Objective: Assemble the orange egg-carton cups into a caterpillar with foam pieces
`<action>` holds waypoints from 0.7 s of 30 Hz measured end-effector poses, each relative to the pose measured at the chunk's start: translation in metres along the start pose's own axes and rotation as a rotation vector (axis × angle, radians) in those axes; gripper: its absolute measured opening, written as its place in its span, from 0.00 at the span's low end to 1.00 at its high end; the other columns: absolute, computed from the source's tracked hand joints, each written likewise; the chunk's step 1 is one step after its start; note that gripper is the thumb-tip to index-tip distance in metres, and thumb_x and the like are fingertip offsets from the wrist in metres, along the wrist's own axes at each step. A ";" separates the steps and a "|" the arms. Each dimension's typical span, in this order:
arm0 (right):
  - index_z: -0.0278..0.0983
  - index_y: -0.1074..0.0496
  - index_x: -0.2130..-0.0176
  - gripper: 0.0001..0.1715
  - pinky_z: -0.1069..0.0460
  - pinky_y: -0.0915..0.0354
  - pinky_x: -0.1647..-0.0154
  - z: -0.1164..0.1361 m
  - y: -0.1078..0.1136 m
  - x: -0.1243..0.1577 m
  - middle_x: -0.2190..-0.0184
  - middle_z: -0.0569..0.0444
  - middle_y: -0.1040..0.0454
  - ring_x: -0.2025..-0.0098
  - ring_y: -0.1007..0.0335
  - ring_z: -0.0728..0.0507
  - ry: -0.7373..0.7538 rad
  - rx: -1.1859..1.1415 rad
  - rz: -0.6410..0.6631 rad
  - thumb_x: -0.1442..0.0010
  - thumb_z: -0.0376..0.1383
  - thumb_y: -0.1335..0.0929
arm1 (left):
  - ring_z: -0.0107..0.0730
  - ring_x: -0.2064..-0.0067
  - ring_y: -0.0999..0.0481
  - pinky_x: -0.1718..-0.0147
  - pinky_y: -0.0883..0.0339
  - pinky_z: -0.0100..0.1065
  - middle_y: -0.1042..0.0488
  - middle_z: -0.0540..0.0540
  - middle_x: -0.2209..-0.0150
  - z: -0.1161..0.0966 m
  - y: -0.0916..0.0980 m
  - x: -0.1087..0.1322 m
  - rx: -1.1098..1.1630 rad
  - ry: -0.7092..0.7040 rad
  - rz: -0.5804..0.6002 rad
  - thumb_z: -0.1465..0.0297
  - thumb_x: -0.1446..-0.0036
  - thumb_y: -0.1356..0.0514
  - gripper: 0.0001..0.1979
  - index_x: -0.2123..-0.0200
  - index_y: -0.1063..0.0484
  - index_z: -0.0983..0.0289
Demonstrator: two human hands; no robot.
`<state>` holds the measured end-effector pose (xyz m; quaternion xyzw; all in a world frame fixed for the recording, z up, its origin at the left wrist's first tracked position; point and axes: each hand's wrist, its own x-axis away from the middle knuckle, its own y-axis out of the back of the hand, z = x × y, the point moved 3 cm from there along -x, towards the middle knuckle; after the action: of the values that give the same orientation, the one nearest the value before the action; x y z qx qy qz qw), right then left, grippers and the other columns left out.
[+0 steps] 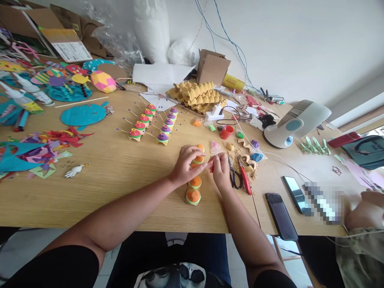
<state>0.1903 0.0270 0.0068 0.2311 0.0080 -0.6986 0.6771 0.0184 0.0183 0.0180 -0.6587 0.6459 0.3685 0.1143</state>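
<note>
Though hands obscure it, red material shows

Nearest egg-ctn strip has orange tops w/ lt-green edging. Left rear strip: red w/ yellow rings & green bands. Right rear strip: purple tops, green below. Pinched bit is red. Faceted egg: yellow, pink & orange patches. Fish cutout is blue, cup red, fan white w/ lt-blue disc, tabletop tan w/ wood grain.

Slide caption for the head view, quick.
Right hand holding a red piece, left hand over an orange-topped strip.
</note>
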 end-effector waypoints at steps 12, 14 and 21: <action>0.43 0.40 0.55 0.30 0.45 0.32 0.61 -0.005 0.005 0.000 0.61 0.52 0.27 0.63 0.30 0.41 0.244 0.305 0.142 0.45 0.52 0.24 | 0.45 0.46 0.29 0.41 0.36 0.49 0.23 0.57 0.56 0.009 0.001 -0.004 -0.012 0.054 -0.080 0.68 0.41 0.35 0.03 0.69 0.24 0.57; 0.43 0.39 0.53 0.32 0.45 0.31 0.61 -0.005 0.005 0.000 0.61 0.52 0.27 0.63 0.29 0.41 0.258 0.336 0.139 0.46 0.52 0.23 | 0.44 0.47 0.28 0.42 0.36 0.49 0.23 0.57 0.55 0.011 0.000 -0.004 0.000 0.070 -0.074 0.69 0.41 0.35 0.03 0.69 0.24 0.58; 0.43 0.33 0.50 0.28 0.40 0.28 0.53 0.002 0.007 -0.003 0.56 0.47 0.22 0.55 0.25 0.35 0.268 0.426 0.141 0.43 0.51 0.24 | 0.44 0.46 0.28 0.41 0.36 0.49 0.22 0.56 0.56 0.014 -0.003 -0.003 0.001 0.082 -0.051 0.70 0.42 0.35 0.03 0.69 0.24 0.58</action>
<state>0.1962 0.0283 0.0113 0.4593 -0.0658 -0.5986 0.6530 0.0165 0.0299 0.0087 -0.6895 0.6332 0.3379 0.0977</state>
